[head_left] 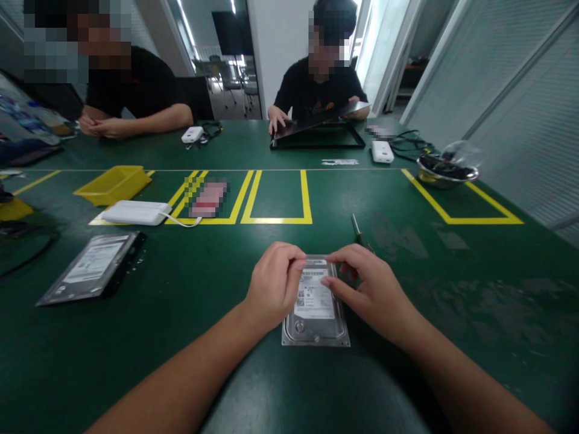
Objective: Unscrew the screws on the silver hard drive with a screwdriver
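Observation:
A silver hard drive [315, 328] with a white label lies flat on the green table in front of me. At its far left corner, my left hand [277, 283] is closed, thumb and forefinger pinched together; whatever may be between them is too small to make out. Over the drive's right side is my right hand [366, 289], its thumb and forefinger apart above the label and the other fingers curled. Just beyond it lies a screwdriver [356, 226], its handle partly hidden by the hand.
Another hard drive [93, 265] lies at left. Beyond it are a white power bank [136, 213] with a cable and a yellow bin [114, 184]. A metal bowl [447, 172] stands at far right. Across the table, one person handles a flat panel [316, 122]; another sits with hands together.

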Tool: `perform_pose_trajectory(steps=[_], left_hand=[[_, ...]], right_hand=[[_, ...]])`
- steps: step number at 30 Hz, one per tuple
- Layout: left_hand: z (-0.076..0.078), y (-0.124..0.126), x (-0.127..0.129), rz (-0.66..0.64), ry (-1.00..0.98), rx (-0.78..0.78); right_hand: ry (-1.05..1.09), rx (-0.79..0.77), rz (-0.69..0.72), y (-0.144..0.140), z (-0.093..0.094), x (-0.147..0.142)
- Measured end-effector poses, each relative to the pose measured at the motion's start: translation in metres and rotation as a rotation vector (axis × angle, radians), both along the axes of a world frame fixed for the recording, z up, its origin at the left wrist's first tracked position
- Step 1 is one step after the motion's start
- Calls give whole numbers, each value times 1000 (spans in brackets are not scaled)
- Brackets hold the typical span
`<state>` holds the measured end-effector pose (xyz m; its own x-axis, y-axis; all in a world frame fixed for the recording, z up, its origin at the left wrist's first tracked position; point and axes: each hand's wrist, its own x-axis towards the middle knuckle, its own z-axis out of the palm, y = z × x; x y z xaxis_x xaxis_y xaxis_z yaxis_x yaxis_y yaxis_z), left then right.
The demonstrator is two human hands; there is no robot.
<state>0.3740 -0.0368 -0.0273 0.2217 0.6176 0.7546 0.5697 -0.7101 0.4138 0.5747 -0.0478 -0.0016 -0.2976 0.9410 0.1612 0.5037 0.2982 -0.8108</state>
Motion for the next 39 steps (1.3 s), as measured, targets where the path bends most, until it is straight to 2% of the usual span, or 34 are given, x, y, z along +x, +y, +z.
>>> perform_pose_trajectory(steps=[2,7,11,24,34,39], left_hand=[[-2,1,-1,13,-18,-1],[-3,1,-2,-3,-9,16],[-2,1,-2,-11,-11,-15],[-3,6,-3,-2,-15,-41],[-2,7,-3,-75,-9,-66],[-2,7,-2,-46,-28,-72]], right_hand=[[-187,61,22,3,-2,5],[-329,-47,105,10,-11,16],[-313,-73,170,13,-14,17],[-268,-116,143,13,-17,12],[-248,-153,121,11,-18,9],[-235,-144,123,11,-18,7]])
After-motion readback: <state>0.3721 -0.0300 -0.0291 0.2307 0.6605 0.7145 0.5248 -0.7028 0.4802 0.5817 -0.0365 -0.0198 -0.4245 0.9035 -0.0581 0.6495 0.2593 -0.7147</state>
